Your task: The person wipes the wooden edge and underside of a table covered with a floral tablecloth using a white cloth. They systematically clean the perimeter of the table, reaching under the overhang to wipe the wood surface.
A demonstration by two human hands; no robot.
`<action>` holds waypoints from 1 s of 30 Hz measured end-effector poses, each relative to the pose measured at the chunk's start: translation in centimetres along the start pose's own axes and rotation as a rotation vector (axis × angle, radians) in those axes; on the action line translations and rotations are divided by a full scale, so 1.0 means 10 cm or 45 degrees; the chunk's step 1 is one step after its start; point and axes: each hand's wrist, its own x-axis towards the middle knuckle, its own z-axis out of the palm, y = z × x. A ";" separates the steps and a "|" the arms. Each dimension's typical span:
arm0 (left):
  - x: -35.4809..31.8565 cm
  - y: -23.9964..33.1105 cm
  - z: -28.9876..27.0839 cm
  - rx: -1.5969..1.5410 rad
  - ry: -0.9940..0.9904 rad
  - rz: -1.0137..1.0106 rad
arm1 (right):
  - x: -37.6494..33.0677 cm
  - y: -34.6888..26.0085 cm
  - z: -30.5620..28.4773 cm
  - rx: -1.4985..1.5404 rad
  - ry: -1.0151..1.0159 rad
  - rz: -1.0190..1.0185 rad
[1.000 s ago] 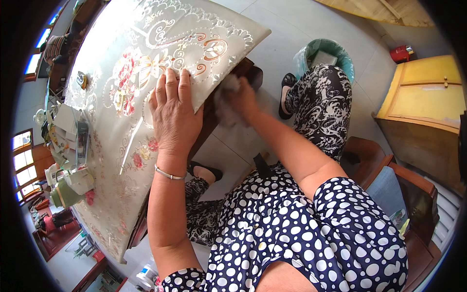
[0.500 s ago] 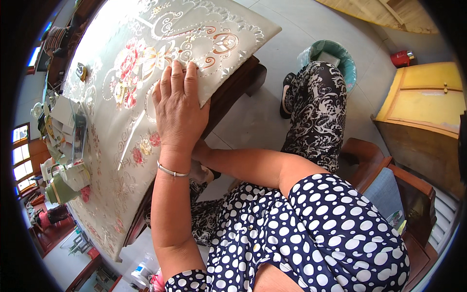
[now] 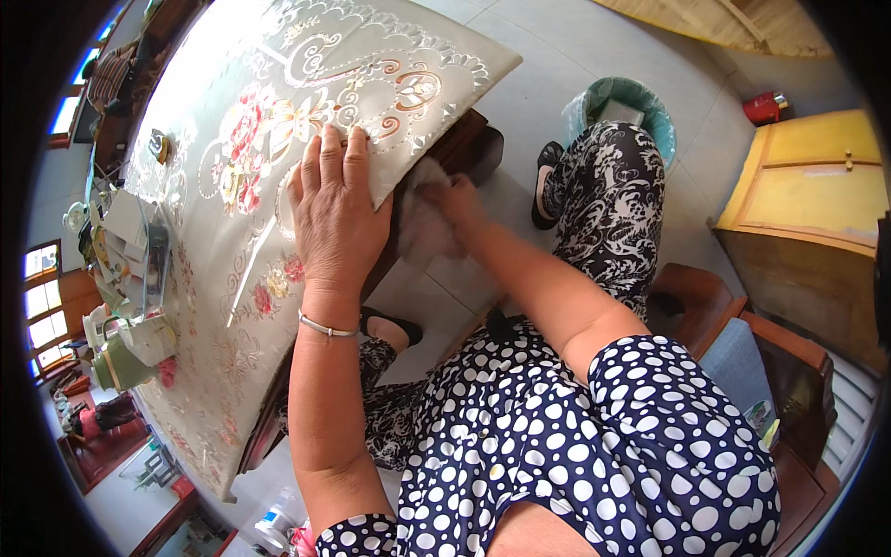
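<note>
My left hand [image 3: 336, 209] lies palm down on the patterned cream tablecloth [image 3: 251, 306], near its edge. Its fingers stretch out flat over the floral print, and the thumb side lies by the cloth's border. My right hand [image 3: 458, 206] is closed on a crumpled greyish rag [image 3: 429, 227], blurred by motion. The rag is up against the dark wooden table edge [image 3: 469, 139], just below the tablecloth's border; whether it presses on the wood is hard to make out.
A bin with a teal liner [image 3: 624, 97] stands on the tiled floor beyond my knee. A yellow cabinet [image 3: 817, 176] and a red canister [image 3: 764, 110] are at the right. On the table's left sit a green jug [image 3: 121, 360] and a clear tray of items [image 3: 153, 255]. A wooden chair [image 3: 784, 371] stands behind.
My right hand has come out from behind my left forearm and moved up and right along the table edge, bringing the rag into view. My left hand stays almost in place.
</note>
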 end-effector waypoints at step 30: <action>0.06 0.09 -0.10 -0.001 -0.042 -0.003 | -0.55 1.03 0.82 -0.380 -0.515 -0.345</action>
